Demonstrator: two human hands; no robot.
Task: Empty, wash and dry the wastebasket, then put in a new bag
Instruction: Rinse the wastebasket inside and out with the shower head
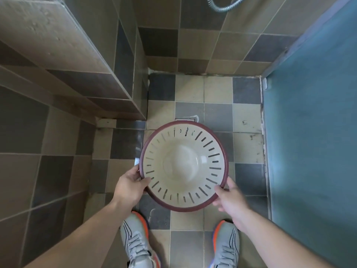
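Both grips curled on the dark red rim of the slotted cream wastebasket [183,167], my left hand [131,185] at 8 o'clock, right hand [230,198] at 4 o'clock, basket held mouth-up over the tiled floor [218,89], nothing inside.

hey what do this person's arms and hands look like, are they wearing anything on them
Both forearms are bare as far as the view shows: no sleeves, gloves, watch or bracelets. No rings show on the left hand or the right hand, though the right is slightly blurred. The only clothing in view is a pair of grey trainers with orange heels and black stripes.
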